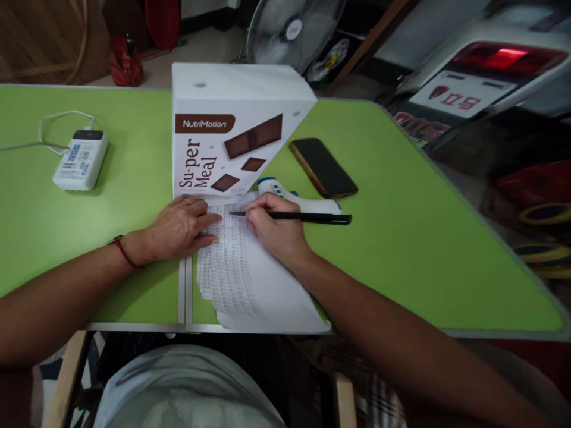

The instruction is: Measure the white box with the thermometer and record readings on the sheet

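A black pen (319,217) is gripped in my right hand (279,229), its tip on a sheet of paper (276,297) covered on its left part with rows of small handwriting. My left hand (178,229) rests with fingers apart at the paper's upper left, its fingertips on the sheet. Just beyond both hands stands a white box (200,160) marked "NutriMotion Su-per Meal". A white and blue handheld device, which looks like an infrared thermometer (319,205), lies right behind my right hand, partly hidden by it.
On the green table (401,255) a smartphone (323,167) lies right of the box. At the left a white power bank (82,160) has cables attached. Past the table are a fan (294,30) and a scooter's rear (486,77). A metal seam crosses the table.
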`<action>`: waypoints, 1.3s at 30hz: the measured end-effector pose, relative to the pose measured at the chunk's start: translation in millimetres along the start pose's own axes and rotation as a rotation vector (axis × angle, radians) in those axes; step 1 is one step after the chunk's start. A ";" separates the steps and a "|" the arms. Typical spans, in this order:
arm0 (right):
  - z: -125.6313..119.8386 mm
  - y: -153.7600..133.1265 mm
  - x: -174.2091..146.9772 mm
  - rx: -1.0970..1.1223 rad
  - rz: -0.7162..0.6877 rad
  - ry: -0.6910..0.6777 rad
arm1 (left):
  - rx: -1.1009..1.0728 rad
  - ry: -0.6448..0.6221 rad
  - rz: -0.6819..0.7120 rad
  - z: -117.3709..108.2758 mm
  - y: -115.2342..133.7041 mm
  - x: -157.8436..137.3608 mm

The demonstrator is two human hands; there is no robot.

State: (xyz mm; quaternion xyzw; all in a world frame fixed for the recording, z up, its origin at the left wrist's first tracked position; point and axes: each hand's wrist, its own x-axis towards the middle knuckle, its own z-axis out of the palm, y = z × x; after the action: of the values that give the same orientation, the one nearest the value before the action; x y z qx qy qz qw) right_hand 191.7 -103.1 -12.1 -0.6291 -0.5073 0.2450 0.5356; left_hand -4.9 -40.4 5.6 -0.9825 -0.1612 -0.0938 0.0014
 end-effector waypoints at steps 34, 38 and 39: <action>1.7 -6.1 -3.6 -0.058 -0.023 -0.051 | -0.021 0.007 0.003 0.9 -0.3 0.5; 1.8 -5.0 -3.1 -0.050 -0.023 -0.050 | -0.020 0.019 0.006 1.5 -0.6 -0.1; 1.8 -4.5 -2.9 -0.046 -0.019 -0.047 | -0.017 0.019 0.005 1.6 -0.6 0.0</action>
State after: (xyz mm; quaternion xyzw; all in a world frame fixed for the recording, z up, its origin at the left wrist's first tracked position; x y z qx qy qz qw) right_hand 187.5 -105.3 -9.2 -0.6305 -0.5309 0.2429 0.5114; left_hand -4.8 -39.8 4.0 -0.9819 -0.1578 -0.1043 -0.0052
